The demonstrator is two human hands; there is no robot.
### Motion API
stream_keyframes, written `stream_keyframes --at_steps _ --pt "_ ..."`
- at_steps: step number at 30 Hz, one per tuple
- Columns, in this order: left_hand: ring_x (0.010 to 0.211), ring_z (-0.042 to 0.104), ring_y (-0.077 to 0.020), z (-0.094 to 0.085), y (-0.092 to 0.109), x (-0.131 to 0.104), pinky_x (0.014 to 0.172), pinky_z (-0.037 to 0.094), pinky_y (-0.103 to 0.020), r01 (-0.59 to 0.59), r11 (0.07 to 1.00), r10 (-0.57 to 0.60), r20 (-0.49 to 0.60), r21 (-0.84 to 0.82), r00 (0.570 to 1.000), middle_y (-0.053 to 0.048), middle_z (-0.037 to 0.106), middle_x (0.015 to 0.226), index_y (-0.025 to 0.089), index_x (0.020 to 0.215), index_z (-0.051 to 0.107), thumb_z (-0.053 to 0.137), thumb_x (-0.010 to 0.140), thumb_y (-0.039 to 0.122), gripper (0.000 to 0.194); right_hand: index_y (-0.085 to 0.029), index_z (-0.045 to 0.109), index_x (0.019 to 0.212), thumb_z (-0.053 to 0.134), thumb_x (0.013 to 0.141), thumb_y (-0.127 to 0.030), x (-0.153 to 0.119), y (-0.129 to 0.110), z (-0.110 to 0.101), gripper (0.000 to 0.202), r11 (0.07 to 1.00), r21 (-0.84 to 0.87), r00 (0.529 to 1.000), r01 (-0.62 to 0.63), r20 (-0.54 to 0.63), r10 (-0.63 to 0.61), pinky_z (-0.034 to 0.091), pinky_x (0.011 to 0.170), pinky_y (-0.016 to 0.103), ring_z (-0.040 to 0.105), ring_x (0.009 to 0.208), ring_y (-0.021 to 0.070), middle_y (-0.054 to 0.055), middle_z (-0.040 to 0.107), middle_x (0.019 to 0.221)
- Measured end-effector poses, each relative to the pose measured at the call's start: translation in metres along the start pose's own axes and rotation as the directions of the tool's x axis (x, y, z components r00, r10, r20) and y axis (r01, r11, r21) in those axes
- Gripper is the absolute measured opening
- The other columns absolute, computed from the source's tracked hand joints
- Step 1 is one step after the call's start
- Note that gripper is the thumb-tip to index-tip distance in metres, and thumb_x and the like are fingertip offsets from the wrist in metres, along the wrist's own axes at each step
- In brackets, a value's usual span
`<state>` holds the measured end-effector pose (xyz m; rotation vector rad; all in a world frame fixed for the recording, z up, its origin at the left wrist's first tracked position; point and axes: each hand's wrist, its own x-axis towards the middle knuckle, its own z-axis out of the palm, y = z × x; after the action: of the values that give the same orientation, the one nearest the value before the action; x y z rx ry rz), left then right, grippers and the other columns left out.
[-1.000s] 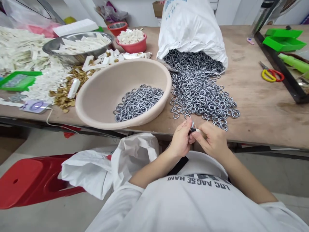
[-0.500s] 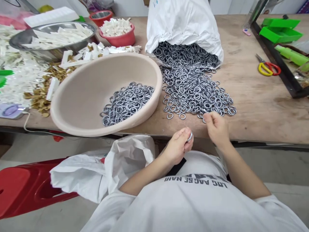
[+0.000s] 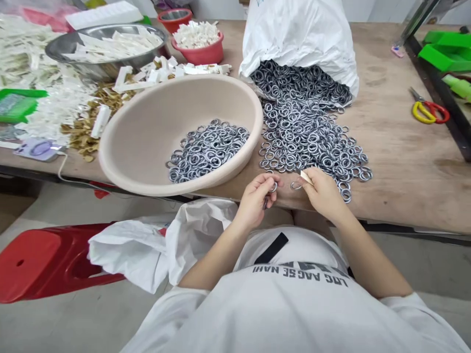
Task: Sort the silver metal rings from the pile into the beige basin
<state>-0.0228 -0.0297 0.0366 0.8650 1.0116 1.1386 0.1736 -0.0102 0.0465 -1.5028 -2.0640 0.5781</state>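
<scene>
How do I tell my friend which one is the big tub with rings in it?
On the long wooden table, find the white sack spilling grey rings. Just left of it in the picture, near the table's front edge, sits a wide tub. Unlike the metal bowl and red bowls behind it, it's beige and holds grey rings.

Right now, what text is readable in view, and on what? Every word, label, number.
"LOG AAGSE NAHI": shirt, upside down in view; second word uncertain.
Larger dark lettering beside that line, on the shirt: folded away, unreadable.
Faint blue marking, white sack: cut off at the frame's top, unreadable.
</scene>
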Motion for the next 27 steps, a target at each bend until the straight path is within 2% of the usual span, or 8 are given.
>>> stream_keyframes --at_steps 3,5,8,12,16,20,23,27 --pt "0.062 0.047 -0.007 0.017 -0.008 0.004 0.054 0.036 -0.019 -0.059 0.981 0.021 0.201 0.187 0.979 -0.001 0.06 0.081 0.016 0.092 0.065 0.063 0.09 0.048 0.032 -0.021 0.062 0.09 0.051 0.099 -0.036 -0.013 -0.006 -0.01 0.021 0.953 0.301 0.999 -0.039 0.029 0.032 0.041 0.069 0.03 0.059 0.075 0.0179 0.002 0.065 0.081" --pt "0.065 0.048 -0.0084 0.029 -0.013 0.004 0.061 0.039 -0.021 -0.133 0.959 0.051 0.311 0.249 0.949 0.0 0.055 0.073 0.014 0.081 0.062 0.059 0.092 0.051 0.039 -0.022 0.061 0.089 0.055 0.098 -0.039 -0.02 -0.011 -0.011 0.021 0.85 0.523 0.997 -0.069 0.016 0.072 0.045 0.069 0.029 0.06 0.073 0.0164 0.0 0.064 0.078" --pt "0.056 0.04 -0.0073 0.041 -0.018 0.001 0.055 0.033 -0.021 -0.089 0.984 0.041 0.286 0.157 0.957 0.003 0.046 0.063 0.015 0.076 0.056 0.054 0.093 0.057 0.045 -0.023 0.064 0.096 0.066 0.091 -0.042 -0.027 -0.015 -0.008 0.02 0.675 0.732 0.993 -0.093 0.015 0.121 0.05 0.072 0.03 0.062 0.077 0.0164 0.0 0.066 0.085" --pt "0.05 0.032 -0.0056 0.047 -0.018 -0.008 0.047 0.024 -0.02 0.017 1.0 -0.017 0.234 0.0 0.972 0.005 0.04 0.059 0.016 0.076 0.052 0.059 0.089 0.06 0.046 -0.023 0.066 0.097 0.077 0.082 -0.042 -0.028 -0.015 -0.004 0.026 0.613 0.783 0.99 -0.1 0.018 0.139 0.05 0.072 0.03 0.062 0.078 0.0156 0.0 0.066 0.089" --pt "0.047 0.029 -0.0043 0.044 -0.012 -0.016 0.044 0.02 -0.02 0.06 0.992 -0.032 0.245 -0.109 0.969 0.005 0.039 0.058 0.016 0.07 0.047 0.059 0.091 0.056 0.046 -0.021 0.065 0.09 0.063 0.092 -0.049 -0.028 -0.013 -0.003 0.028 0.7 0.712 0.987 -0.057 -0.064 0.146 0.043 0.065 0.027 0.054 0.069 0.0132 -0.001 0.06 0.076" --pt "0.042 0.023 -0.0036 0.04 -0.006 -0.019 0.042 0.015 -0.02 0.116 0.972 -0.072 0.216 -0.202 0.974 0.008 0.034 0.053 0.018 0.07 0.045 0.059 0.091 0.054 0.045 -0.02 0.061 0.085 0.06 0.096 -0.043 -0.038 -0.019 -0.005 0.025 0.912 0.383 0.982 0.144 -0.168 -0.085 0.037 0.065 0.028 0.051 0.069 0.0136 -0.001 0.056 0.073" --pt "0.042 0.023 -0.0034 0.039 -0.004 -0.02 0.041 0.016 -0.019 0.141 0.96 -0.089 0.216 -0.241 0.972 0.008 0.035 0.052 0.018 0.07 0.044 0.061 0.09 0.054 0.045 -0.019 0.059 0.079 0.057 0.097 -0.037 -0.046 -0.027 -0.006 0.025 0.952 0.186 0.961 0.243 -0.178 -0.211 0.034 0.064 0.029 0.05 0.067 0.0132 -0.001 0.055 0.07" --pt "0.041 0.024 -0.003 0.04 -0.005 -0.023 0.042 0.016 -0.018 0.156 0.956 -0.105 0.205 -0.248 0.973 0.009 0.036 0.052 0.018 0.072 0.044 0.065 0.086 0.056 0.045 -0.02 0.056 0.075 0.056 0.098 -0.037 -0.049 -0.031 -0.007 0.029 0.964 0.093 0.956 0.25 -0.182 -0.23 0.033 0.061 0.028 0.049 0.063 0.0128 -0.001 0.054 0.068"
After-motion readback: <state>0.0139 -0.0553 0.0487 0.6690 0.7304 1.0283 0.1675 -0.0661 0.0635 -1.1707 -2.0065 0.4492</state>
